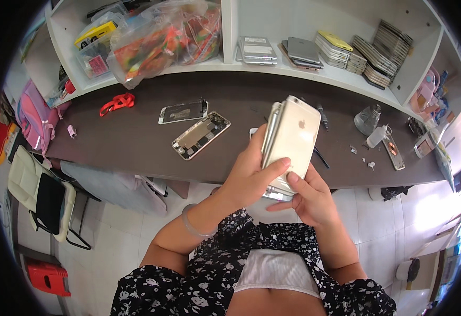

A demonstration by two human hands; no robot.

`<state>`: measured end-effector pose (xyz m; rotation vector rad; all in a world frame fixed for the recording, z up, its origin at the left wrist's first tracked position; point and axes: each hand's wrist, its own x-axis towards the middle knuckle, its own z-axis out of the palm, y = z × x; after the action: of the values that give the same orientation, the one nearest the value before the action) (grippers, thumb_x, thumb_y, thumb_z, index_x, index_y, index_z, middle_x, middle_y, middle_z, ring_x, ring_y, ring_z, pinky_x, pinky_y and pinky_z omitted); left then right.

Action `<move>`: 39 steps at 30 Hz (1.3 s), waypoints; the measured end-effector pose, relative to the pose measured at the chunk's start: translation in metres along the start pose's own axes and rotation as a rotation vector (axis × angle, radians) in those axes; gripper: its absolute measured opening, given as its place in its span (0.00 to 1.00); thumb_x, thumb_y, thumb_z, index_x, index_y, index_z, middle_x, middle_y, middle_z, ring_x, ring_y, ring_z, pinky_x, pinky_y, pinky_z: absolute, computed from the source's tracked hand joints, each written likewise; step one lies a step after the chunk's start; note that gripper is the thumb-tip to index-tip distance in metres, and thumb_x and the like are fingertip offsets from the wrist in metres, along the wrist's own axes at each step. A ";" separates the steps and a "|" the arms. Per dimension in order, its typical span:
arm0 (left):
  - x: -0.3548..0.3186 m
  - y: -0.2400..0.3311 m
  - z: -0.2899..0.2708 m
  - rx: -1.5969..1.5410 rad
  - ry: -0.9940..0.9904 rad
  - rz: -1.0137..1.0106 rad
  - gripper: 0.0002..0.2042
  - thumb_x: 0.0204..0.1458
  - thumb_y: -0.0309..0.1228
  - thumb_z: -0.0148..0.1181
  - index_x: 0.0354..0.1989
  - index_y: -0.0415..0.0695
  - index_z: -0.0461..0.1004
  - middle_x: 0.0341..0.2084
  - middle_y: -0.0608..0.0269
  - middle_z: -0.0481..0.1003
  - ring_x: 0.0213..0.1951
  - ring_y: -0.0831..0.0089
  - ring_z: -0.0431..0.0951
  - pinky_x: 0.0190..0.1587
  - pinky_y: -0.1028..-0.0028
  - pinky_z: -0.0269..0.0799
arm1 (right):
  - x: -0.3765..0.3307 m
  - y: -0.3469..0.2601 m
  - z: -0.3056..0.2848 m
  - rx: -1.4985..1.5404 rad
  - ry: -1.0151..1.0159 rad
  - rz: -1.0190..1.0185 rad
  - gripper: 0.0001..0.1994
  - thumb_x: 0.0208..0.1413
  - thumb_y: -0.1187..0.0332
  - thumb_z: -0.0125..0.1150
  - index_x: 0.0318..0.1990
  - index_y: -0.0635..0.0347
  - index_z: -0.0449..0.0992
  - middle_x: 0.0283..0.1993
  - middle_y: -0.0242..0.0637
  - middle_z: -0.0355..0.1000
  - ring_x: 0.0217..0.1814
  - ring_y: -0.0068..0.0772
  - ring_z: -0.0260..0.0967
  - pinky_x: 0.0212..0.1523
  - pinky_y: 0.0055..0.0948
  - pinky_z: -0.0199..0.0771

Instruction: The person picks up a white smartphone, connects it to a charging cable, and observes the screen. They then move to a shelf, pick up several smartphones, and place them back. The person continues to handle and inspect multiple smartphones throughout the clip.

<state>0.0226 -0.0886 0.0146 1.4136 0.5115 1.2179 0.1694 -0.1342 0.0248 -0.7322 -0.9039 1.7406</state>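
Both hands hold a small stack of pale gold and silver phone back housings (292, 138) upright above the front edge of the dark brown workbench (135, 142). My left hand (249, 176) grips the stack's left side, thumb across the front housing. My right hand (307, 197) supports the stack from below, thumb on its lower edge. An opened phone body (201, 135) showing its insides lies on the bench to the left, with a detached screen panel (183, 111) just behind it.
White shelves behind the bench carry stacks of phone housings (341, 50), plastic bags of parts (162, 37) and boxes. A red strap (117, 102), small bottles (376, 136) and a screwdriver (322, 118) lie on the bench. A chair (40, 197) and a red stool (48, 276) stand at left.
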 end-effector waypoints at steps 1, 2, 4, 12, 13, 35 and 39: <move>0.001 0.004 0.003 0.184 0.045 0.053 0.27 0.52 0.36 0.51 0.56 0.34 0.52 0.39 0.49 0.71 0.39 0.66 0.74 0.42 0.72 0.68 | 0.000 -0.003 -0.001 -0.019 -0.003 0.018 0.25 0.57 0.70 0.46 0.60 0.63 0.47 0.55 0.47 0.58 0.52 0.43 0.64 0.40 0.43 0.76; 0.004 0.008 0.001 0.270 0.009 0.024 0.27 0.52 0.38 0.50 0.55 0.34 0.54 0.36 0.48 0.72 0.36 0.64 0.75 0.39 0.72 0.69 | 0.000 -0.004 -0.001 -0.039 -0.005 0.035 0.24 0.57 0.70 0.46 0.59 0.64 0.48 0.55 0.50 0.58 0.50 0.46 0.66 0.35 0.46 0.79; 0.010 0.016 -0.009 0.444 -0.056 -0.034 0.27 0.53 0.42 0.49 0.53 0.33 0.56 0.30 0.45 0.74 0.30 0.61 0.76 0.33 0.70 0.70 | 0.000 -0.003 -0.005 0.009 0.019 -0.035 0.22 0.56 0.71 0.46 0.57 0.67 0.51 0.49 0.52 0.63 0.43 0.45 0.71 0.30 0.38 0.81; 0.088 0.038 -0.052 1.134 0.158 0.517 0.17 0.45 0.36 0.59 0.40 0.37 0.71 0.35 0.56 0.71 0.34 0.64 0.72 0.36 0.70 0.68 | -0.005 -0.028 -0.027 0.059 -0.004 -0.177 0.19 0.56 0.72 0.46 0.53 0.70 0.55 0.43 0.50 0.68 0.36 0.39 0.73 0.25 0.35 0.81; 0.102 0.035 -0.057 1.199 0.167 0.606 0.17 0.45 0.35 0.60 0.41 0.37 0.71 0.36 0.56 0.70 0.35 0.63 0.71 0.38 0.69 0.68 | -0.006 -0.028 -0.027 0.068 -0.003 -0.186 0.19 0.56 0.72 0.47 0.53 0.70 0.55 0.43 0.50 0.68 0.36 0.39 0.73 0.25 0.35 0.81; 0.198 0.070 -0.063 2.043 -0.595 0.099 0.20 0.34 0.28 0.65 0.40 0.47 0.68 0.27 0.54 0.73 0.35 0.57 0.75 0.35 0.64 0.72 | -0.006 -0.029 -0.044 0.034 -0.038 -0.078 0.23 0.55 0.71 0.50 0.55 0.70 0.52 0.44 0.47 0.68 0.37 0.34 0.73 0.26 0.31 0.81; 0.186 0.066 -0.061 2.079 -0.557 0.366 0.11 0.39 0.25 0.56 0.34 0.48 0.70 0.23 0.58 0.74 0.30 0.59 0.77 0.31 0.63 0.72 | -0.009 -0.029 -0.046 0.008 -0.026 -0.076 0.24 0.55 0.70 0.51 0.55 0.70 0.51 0.43 0.46 0.68 0.38 0.33 0.73 0.25 0.29 0.81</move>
<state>0.0164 0.0800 0.1341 3.4870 1.2318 0.0121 0.2242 -0.1253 0.0253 -0.6635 -0.9301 1.6895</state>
